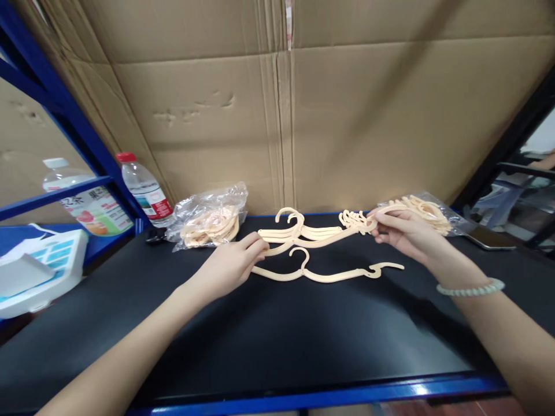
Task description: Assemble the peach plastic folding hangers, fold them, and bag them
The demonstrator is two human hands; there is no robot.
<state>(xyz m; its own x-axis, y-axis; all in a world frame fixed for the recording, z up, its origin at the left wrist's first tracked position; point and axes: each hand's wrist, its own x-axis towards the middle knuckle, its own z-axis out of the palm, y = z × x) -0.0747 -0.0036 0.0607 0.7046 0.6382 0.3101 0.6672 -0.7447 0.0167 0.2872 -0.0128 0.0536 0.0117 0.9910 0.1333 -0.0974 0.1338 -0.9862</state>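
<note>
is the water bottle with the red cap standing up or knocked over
Upright. The red-capped bottle stands on its base at the back of the black table, cap on top, beside the blue shelf post.

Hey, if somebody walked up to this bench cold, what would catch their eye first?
Probably the bundle of cream plastic hangers stretched across the middle of the black bench top, with the left hand gripping one end and the right hand the other. One single hanger lies apart just in front of the bundle. Behind the left hand sits a clear bag of more hangers, against the cardboard wall.
</note>
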